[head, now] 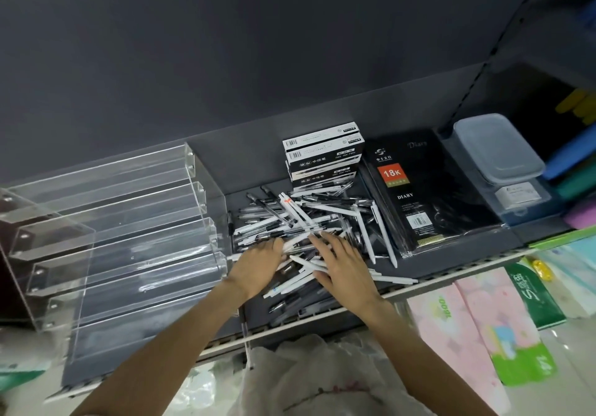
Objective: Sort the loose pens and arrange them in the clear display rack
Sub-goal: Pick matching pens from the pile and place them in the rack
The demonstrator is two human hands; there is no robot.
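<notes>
The pen pile [309, 231] lies between the rack [106, 238] at left and the diaries [425, 189] at right.

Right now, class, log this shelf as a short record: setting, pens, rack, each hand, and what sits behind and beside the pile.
setting: dark grey shop shelf
pens: loose heap of white and black pens, none sorted
rack: clear tiered display rack left of the heap, no pens visible in it
left hand: left hand lies on the heap, fingers buried among pens
right hand: right hand spread flat on the heap
behind heap: stacked gel ink pen boxes
right of heap: wrapped black 18K diary
</notes>
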